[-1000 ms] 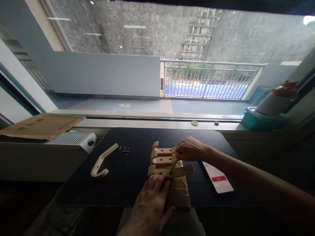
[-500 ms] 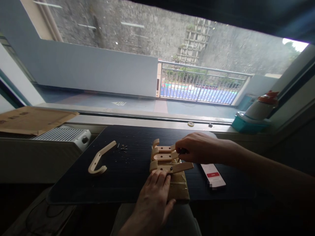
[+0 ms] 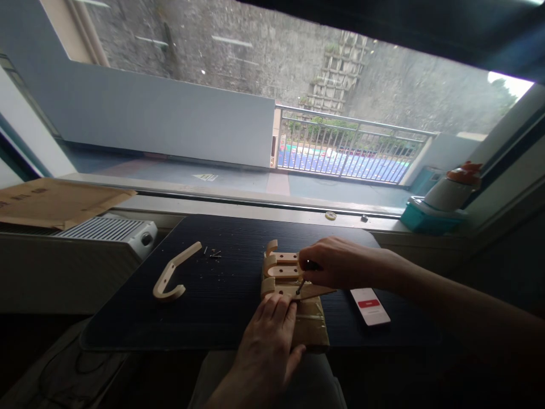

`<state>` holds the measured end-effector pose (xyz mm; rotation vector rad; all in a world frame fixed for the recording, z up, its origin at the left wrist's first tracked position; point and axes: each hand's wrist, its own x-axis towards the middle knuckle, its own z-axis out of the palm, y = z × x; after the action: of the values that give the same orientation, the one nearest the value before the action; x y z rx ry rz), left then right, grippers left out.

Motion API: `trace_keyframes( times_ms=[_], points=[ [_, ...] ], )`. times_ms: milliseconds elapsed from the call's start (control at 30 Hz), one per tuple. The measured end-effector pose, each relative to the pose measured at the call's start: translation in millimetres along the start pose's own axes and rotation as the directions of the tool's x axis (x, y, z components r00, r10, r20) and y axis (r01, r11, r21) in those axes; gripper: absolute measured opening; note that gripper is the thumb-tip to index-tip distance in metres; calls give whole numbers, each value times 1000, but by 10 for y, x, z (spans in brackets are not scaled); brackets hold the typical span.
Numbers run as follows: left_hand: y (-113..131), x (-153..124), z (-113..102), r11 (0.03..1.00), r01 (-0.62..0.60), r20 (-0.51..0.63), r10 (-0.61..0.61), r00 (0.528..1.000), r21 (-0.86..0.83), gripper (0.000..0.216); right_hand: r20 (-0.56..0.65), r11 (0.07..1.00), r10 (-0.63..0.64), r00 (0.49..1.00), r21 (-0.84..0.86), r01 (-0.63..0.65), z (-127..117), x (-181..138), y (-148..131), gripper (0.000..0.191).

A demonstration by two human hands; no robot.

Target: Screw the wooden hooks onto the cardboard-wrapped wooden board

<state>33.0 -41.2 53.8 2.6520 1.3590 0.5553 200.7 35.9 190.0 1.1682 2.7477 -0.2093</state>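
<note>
My right hand (image 3: pixel 326 264) is closed around a screwdriver (image 3: pixel 301 283); most of its handle is hidden inside my grip, and the thin shaft slants down to the right-hand hole of the front wooden hook (image 3: pixel 290 291). That hook lies across the top of a block wrapped in shiny brown tape (image 3: pixel 313 336), its curved end at the block's left edge and its straight end jutting past the right edge. My left hand (image 3: pixel 270 332) rests on the block's front part, fingers laid side by side against the hook's near edge, thumb spread apart from them.

Behind the front hook, the middle hook (image 3: pixel 283 271) and the back hook (image 3: pixel 284 257) lie across the block in a row, each showing two dark holes. Well left of the block, a loose hook (image 3: pixel 169 276) lies on the black table (image 3: pixel 213 318); between it and the block are a few small screws (image 3: pixel 216 255). To the block's right, a phone (image 3: pixel 369 308) lies face up, its screen lit, below my right forearm.
</note>
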Motion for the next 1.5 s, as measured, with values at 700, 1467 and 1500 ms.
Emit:
trace_keyframes(
  times_ms=[700,1467,1500],
  points=[
    [-32,-28,69,999,-26,15,25,1000,20,55,95,955,43,995,-295,-13,-5,174,-129,18],
    [-48,-38,114,998,-50,-28,51,998,49,55,135,955,74,988,-294,-31,-49,133,-137,15],
    [-50,-39,118,997,-51,-33,53,998,56,55,139,956,69,988,-291,-26,-60,129,-143,15]
  ],
)
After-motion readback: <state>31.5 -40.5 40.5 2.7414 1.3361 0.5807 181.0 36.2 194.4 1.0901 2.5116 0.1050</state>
